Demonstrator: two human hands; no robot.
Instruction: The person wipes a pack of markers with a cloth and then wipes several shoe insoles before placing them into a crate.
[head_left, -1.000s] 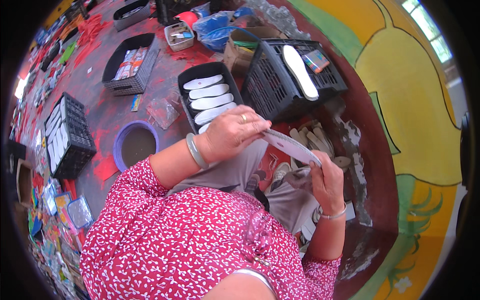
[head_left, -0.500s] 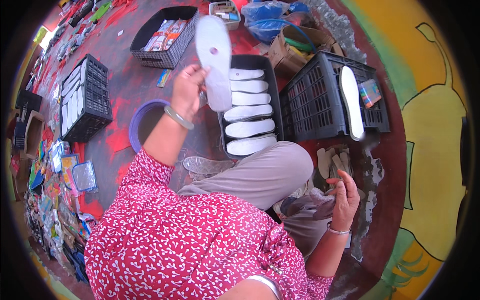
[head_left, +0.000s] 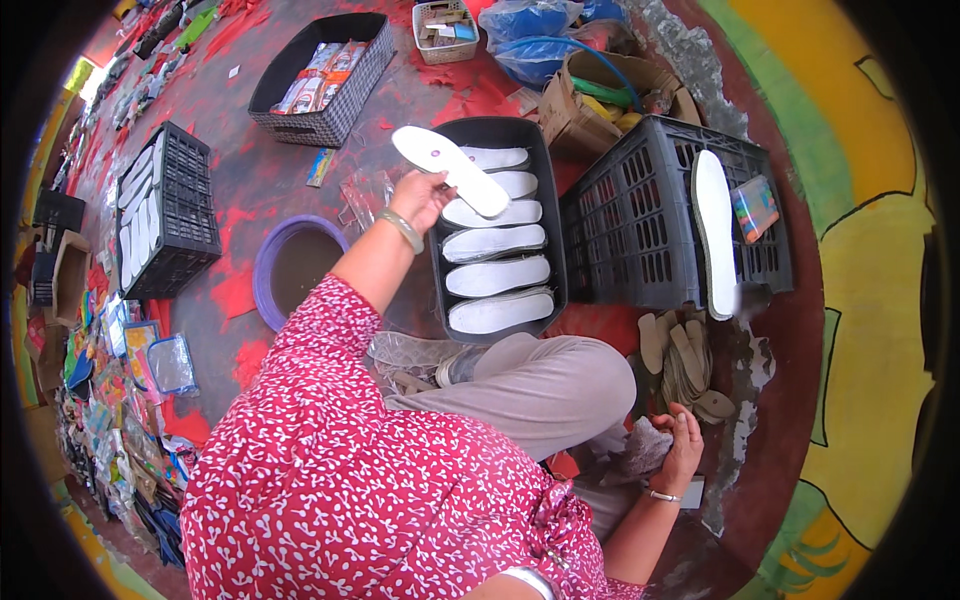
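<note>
A white shoe insole is pinched at its side by my left hand, tilted over the far left part of a black bin. Several white insoles lie in stacks in a row along that bin; the held one partly covers the far stacks. My right hand rests by my knee with its fingers loosely extended, next to a fuzzy grey cloth. I see nothing held in it. Past the hand, a pile of beige insoles sits on the floor.
Right of the bin stands a dark plastic crate with a white insole and small packet on top. A purple-rimmed tub, a crate of insoles, a patterned box and a cardboard box surround the work area.
My left hand has lowered the insole from upright to a slant over the bin's far end. My right hand has moved slightly down, beside the grey cloth.
</note>
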